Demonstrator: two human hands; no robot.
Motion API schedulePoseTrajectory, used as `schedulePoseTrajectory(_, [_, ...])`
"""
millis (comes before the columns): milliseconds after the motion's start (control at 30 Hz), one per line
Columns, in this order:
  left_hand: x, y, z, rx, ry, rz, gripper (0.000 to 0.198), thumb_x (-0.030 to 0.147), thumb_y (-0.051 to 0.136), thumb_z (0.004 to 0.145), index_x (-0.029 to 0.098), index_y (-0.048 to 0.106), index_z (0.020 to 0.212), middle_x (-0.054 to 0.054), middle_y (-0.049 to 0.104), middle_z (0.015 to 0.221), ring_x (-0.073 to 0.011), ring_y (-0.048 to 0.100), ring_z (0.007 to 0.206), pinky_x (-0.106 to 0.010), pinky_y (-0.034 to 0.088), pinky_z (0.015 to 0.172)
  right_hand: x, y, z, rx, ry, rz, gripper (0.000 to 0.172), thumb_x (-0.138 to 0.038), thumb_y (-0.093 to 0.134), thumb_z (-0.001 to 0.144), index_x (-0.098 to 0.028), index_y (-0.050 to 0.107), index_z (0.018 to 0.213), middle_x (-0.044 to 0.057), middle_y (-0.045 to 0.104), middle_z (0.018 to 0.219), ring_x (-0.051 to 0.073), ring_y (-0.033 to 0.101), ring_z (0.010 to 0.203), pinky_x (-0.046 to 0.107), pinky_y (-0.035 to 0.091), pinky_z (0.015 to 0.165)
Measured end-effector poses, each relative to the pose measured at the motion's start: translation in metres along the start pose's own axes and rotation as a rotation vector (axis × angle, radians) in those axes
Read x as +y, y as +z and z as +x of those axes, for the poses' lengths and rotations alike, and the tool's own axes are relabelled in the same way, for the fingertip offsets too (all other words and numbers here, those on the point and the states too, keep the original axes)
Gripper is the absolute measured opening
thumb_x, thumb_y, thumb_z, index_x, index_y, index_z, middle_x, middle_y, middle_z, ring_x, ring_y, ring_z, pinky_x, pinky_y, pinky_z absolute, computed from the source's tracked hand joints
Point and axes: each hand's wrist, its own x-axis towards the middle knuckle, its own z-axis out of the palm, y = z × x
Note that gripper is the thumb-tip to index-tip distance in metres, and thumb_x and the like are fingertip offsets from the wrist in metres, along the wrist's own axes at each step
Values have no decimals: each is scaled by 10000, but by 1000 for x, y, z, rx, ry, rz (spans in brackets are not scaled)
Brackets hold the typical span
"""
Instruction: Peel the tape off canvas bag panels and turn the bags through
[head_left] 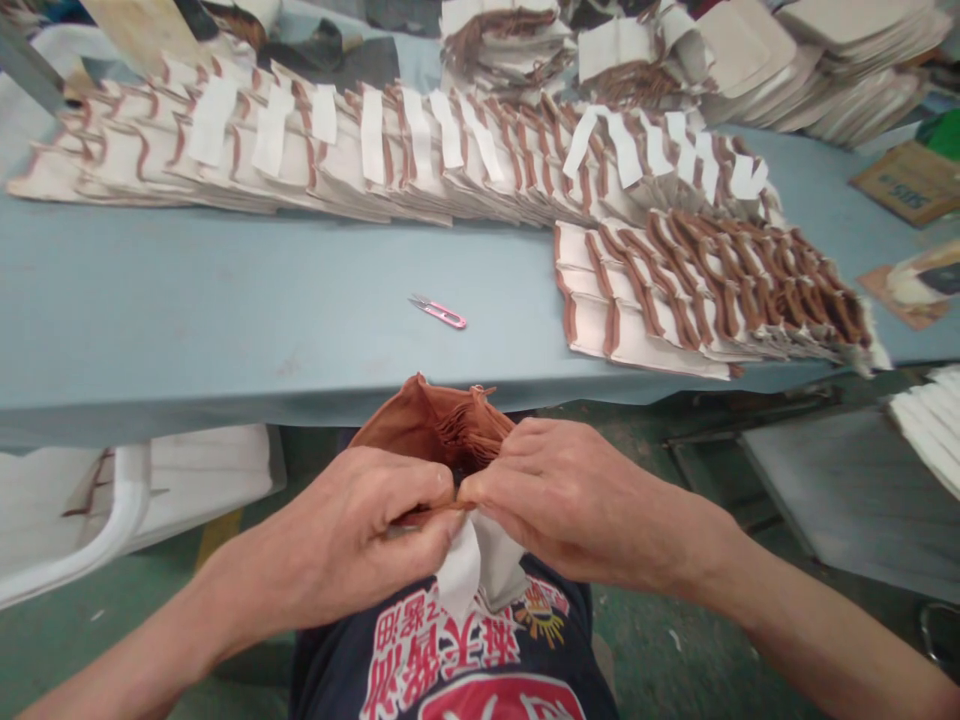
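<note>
Both hands pinch the edge of a brown fabric piece (409, 422) over my lap, their fingertips almost meeting. My left hand (375, 525) is closed on its near edge from the left. My right hand (570, 495) grips the same edge from the right, thumb and fingers pressed together. The piece gapes beyond my hands, with gathered brown folds inside. A white strip (459, 568) and pale cloth hang below my fingers. On the table ahead lie pink-handled thread snips (439, 311), apart from both hands.
A long row of overlapping cream pieces (337, 185) with brown edging and white strips spans the blue table (187, 310). A second brown-edged stack (622, 310) lies nearer, on the right. Farther back are pale stacks (750, 50) and a cardboard box (907, 183). A white tube (131, 500) stands lower left.
</note>
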Motion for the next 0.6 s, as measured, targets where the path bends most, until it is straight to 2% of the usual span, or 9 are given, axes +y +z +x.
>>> schedulePoseTrajectory(100, [3,9,2,104,53,21,299,47,478,828,215,295,661,92,271,576,-74,260,499,-292,173,516,2,2,-3,48,2,77,211,-129,545,1048,-152,733,956,44,754,812,207,657,765,358,439,765])
schedulePoseTrajectory(200, [7,19,4,189,133,-108,314,24,447,818,232,244,698,91,241,607,-69,248,495,-277,186,501,12,7,-4,135,24,262,288,-234,493,1119,-145,728,979,54,743,822,193,655,789,340,440,781])
schedulePoseTrajectory(300, [15,23,9,250,187,-333,344,42,475,863,233,229,716,90,218,629,-73,244,504,-255,216,491,24,13,-1,170,37,654,330,-379,554,1122,-158,718,940,38,746,846,156,654,797,289,463,776])
schedulePoseTrajectory(367, [19,24,14,315,223,-459,357,64,512,892,224,250,710,92,217,623,-75,239,501,-251,221,484,30,15,3,137,54,972,349,-445,638,1078,-153,708,901,15,724,822,126,629,755,245,473,727])
schedulePoseTrajectory(433, [19,24,19,380,245,-538,383,109,551,951,214,285,697,92,234,609,-74,246,492,-251,222,475,36,15,9,115,76,1173,358,-465,705,1031,-140,703,882,-3,686,792,108,590,718,221,466,686])
schedulePoseTrajectory(500, [15,24,21,420,247,-556,416,228,572,1043,211,342,696,89,290,600,-74,288,491,-245,238,467,40,14,15,130,95,1219,340,-440,726,1014,-131,701,873,-15,653,774,98,554,701,214,454,673])
schedulePoseTrajectory(600, [6,21,19,409,231,-483,429,385,527,1114,215,433,732,83,378,609,-76,354,506,-231,272,473,45,12,19,139,81,1145,286,-367,715,1008,-126,700,855,-12,652,780,95,556,710,215,444,688])
